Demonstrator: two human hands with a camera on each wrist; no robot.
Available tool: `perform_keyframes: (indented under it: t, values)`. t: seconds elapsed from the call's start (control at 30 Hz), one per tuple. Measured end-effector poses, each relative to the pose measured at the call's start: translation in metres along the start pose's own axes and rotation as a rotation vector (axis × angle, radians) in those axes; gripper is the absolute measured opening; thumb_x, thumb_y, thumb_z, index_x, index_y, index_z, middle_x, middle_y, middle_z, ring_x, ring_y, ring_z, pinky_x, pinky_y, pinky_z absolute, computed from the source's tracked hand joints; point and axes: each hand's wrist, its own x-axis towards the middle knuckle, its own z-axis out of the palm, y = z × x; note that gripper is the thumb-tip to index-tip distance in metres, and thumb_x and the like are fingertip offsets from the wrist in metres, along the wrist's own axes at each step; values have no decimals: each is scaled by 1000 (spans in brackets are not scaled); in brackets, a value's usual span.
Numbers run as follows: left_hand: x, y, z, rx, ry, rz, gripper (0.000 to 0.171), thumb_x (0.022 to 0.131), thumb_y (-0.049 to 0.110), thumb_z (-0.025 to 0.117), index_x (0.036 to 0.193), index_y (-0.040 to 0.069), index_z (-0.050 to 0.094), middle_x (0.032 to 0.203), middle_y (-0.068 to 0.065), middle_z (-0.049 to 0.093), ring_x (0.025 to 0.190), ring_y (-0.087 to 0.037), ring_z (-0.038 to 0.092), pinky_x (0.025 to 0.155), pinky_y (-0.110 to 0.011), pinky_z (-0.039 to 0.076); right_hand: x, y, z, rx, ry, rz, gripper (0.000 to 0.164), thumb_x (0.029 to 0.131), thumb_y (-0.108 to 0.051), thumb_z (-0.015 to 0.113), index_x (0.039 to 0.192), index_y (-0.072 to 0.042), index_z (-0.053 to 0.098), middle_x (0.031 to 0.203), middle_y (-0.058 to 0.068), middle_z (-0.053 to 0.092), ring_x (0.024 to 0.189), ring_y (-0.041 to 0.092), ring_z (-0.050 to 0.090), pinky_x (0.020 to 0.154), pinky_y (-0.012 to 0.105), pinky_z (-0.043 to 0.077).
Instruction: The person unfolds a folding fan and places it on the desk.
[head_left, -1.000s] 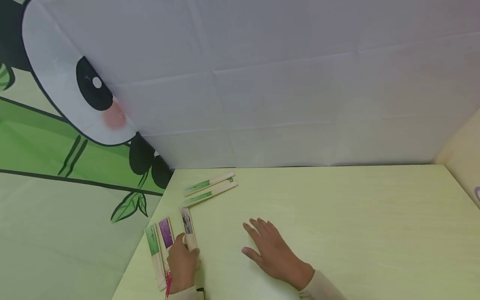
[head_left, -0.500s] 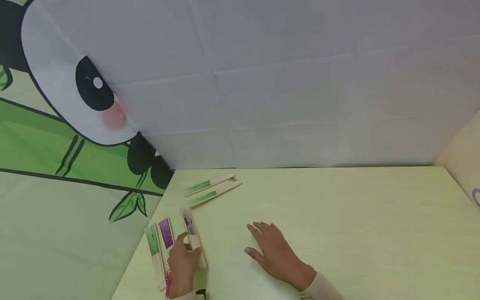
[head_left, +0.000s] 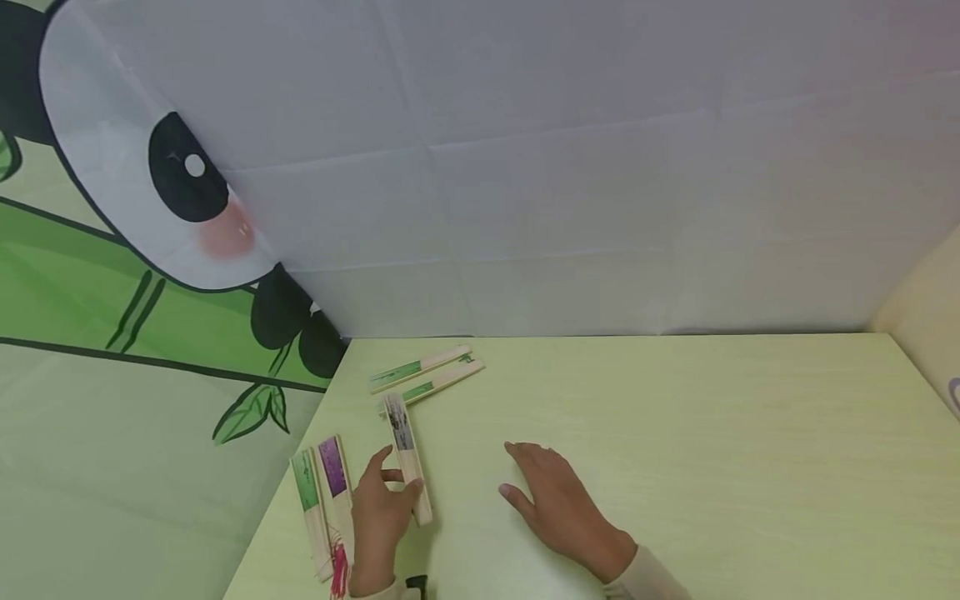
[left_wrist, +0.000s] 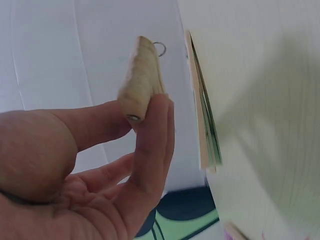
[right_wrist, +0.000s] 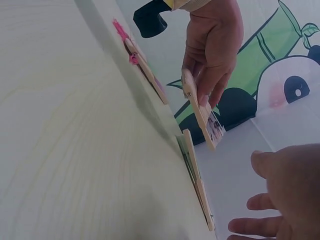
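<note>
My left hand (head_left: 381, 515) pinches a closed folding fan (head_left: 401, 427) between thumb and fingers. The fan has pale wooden ribs and a grey-black printed strip at its far end. In the left wrist view the fan (left_wrist: 140, 80) is seen end-on, with a metal rivet and a small ring. The right wrist view shows the fan (right_wrist: 202, 115) raised off the table. My right hand (head_left: 566, 510) is held over the middle of the table, fingers extended, holding nothing. Beyond the held fan lie two closed green folding fans (head_left: 457, 377), one partly covered by it in the head view.
Left of my left hand, a green-printed fan (head_left: 305, 482) and a purple-printed fan (head_left: 332, 467) lie side by side near the table's left edge. A pink tassel (head_left: 340, 568) hangs there. A white cloth with a cartoon panda (head_left: 525, 208) stands behind the pale table (head_left: 712, 433).
My left hand has lifted the grey-black fan and carried it right and away from the purple fan. The nearer of the far green fans shifted slightly right. My right hand moved slightly right.
</note>
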Motion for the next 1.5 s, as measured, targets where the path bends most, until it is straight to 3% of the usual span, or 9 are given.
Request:
perform_keyframes:
  t: [0.23, 0.53, 0.77, 0.93, 1.17, 1.37, 1.5]
  values:
    - [-3, 18, 25, -104, -76, 40, 70, 91, 3, 78, 153, -6, 46, 113, -20, 69, 62, -17, 69, 54, -33, 50, 0, 0, -4, 133, 14, 131, 51, 106, -22, 66, 151, 0, 52, 149, 15, 58, 141, 37, 52, 114, 56, 44]
    - [-11, 37, 58, -273, -205, 107, 67, 90, -4, 76, 150, -11, 48, 111, -23, 70, 62, -19, 70, 52, -30, 49, 3, 5, -7, 188, 124, 185, 46, 102, -10, 71, 143, 4, 57, 135, 18, 67, 111, 35, 71, 89, 52, 60]
    - [-18, 50, 84, -393, -315, 158, 60, 91, -6, 75, 146, -16, 51, 111, -21, 70, 61, -16, 70, 51, -25, 48, 9, 9, -12, 322, 149, 291, 43, 104, -9, 67, 140, 10, 57, 125, 24, 72, 101, 36, 76, 83, 50, 63]
    - [-20, 56, 97, -449, -369, 154, 55, 91, -7, 74, 141, -16, 55, 111, -19, 69, 65, -16, 71, 57, -29, 57, 10, 13, -16, 364, 195, 315, 39, 104, -8, 65, 138, 12, 59, 120, 23, 74, 98, 36, 77, 80, 46, 64]
    - [-21, 61, 112, -483, -431, 112, 54, 91, -7, 74, 142, -13, 56, 112, -15, 69, 69, -15, 72, 63, -34, 61, 9, 22, -23, 444, 251, 378, 36, 102, -1, 66, 134, 14, 60, 112, 25, 74, 85, 31, 77, 66, 30, 63]
    - [-25, 65, 125, -530, -501, 93, 51, 92, -4, 74, 141, -6, 59, 108, -11, 69, 70, -15, 73, 65, -34, 62, 6, 33, -30, 496, 288, 450, 31, 98, 0, 71, 127, 12, 67, 104, 20, 74, 85, 31, 77, 61, 30, 62]
    - [-28, 67, 134, -550, -494, 89, 36, 99, 3, 71, 134, -4, 64, 99, -7, 71, 68, -13, 71, 64, -34, 63, 2, 38, -34, 555, 292, 494, 28, 96, 3, 72, 122, 13, 69, 99, 17, 72, 81, 27, 76, 60, 32, 62]
